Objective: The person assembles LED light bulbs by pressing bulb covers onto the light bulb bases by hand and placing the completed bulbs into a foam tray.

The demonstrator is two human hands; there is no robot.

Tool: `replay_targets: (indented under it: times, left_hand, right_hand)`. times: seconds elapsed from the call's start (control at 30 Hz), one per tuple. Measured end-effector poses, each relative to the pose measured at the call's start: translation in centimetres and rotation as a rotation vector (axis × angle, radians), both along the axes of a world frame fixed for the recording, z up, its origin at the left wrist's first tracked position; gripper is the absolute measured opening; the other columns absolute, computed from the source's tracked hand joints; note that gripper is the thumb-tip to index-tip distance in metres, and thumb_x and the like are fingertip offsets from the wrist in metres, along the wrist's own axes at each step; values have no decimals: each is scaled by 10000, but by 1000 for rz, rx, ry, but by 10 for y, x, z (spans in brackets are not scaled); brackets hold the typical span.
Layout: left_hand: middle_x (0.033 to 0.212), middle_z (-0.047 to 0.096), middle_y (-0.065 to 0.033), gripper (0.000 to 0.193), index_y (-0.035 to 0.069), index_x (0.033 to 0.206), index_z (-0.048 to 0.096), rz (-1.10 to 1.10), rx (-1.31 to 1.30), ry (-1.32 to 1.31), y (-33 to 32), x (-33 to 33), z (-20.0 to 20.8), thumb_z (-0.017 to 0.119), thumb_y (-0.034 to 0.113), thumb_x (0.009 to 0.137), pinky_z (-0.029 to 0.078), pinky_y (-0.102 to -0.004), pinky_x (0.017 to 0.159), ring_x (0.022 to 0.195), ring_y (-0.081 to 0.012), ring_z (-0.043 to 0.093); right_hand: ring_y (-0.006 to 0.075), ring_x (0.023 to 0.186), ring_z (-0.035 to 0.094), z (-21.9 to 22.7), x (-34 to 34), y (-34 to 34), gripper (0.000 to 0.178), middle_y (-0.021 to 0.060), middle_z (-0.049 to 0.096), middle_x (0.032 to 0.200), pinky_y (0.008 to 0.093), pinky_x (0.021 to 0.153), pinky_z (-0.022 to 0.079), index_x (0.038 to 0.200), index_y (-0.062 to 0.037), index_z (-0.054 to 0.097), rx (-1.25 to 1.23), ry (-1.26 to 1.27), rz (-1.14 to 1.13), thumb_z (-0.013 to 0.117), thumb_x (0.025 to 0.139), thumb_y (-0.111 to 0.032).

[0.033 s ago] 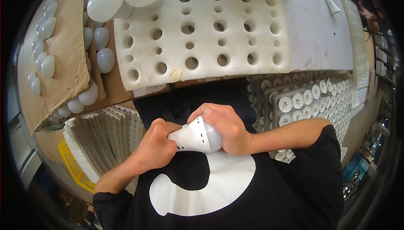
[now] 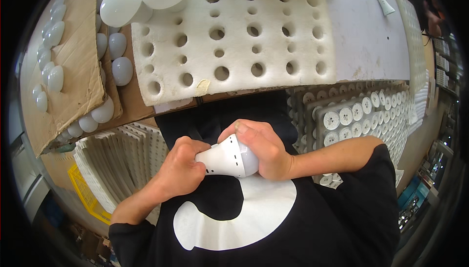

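Observation:
A white light bulb [image 2: 222, 159] lies on its side in front of my chest, held between both hands. Its narrow base end sits in my left hand [image 2: 181, 168], whose fingers are closed around it and hide the tip. Over the round, glossy dome my right hand [image 2: 264, 148] is wrapped, with the thumb on top near the seam. Small dark slots run around the housing by the dome. Beyond my hands, at the table's near edge, lies a white foam board [image 2: 237, 52] with rows of large and small round holes.
Several white domes [image 2: 122, 70] stand in cardboard [image 2: 78, 47] at the left. Foam sheets [image 2: 112, 164] lean below, by a yellow crate [image 2: 85, 193]. Trays of round white parts [image 2: 359, 115] are at right. A tube [image 2: 386, 6] lies at the far right; a person [image 2: 425, 5] is beyond.

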State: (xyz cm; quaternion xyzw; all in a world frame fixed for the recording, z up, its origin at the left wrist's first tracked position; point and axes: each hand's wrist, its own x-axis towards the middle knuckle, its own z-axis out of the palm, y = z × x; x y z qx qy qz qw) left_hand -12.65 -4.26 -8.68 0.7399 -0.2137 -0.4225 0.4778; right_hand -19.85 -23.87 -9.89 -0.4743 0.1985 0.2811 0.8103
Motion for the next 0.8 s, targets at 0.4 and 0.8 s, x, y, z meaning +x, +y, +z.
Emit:
replay_targets:
  times: [0.4,0.8]
  left_hand:
    - [561,596,-68,259,-63,669,668,146,51,309,-50,51,11,435,49,670,387,-270,440,463,-127,509]
    - [669,581,-226,294,-83,889,623,-3,-116,-681,-59,52,-8,467,-74,640,455,-370,559,583,-343,561]
  right_hand:
    - [176,974,590,1,54,-61,476,114,618,1067,309,867,474,1228,-3,535,-314,-818,-30,657,875,-298]
    - [191,1155,525,-10,56,-86,745,109,514,1272,348,1025,427,1405,-26,384,8,-590,36,784,792,-168]
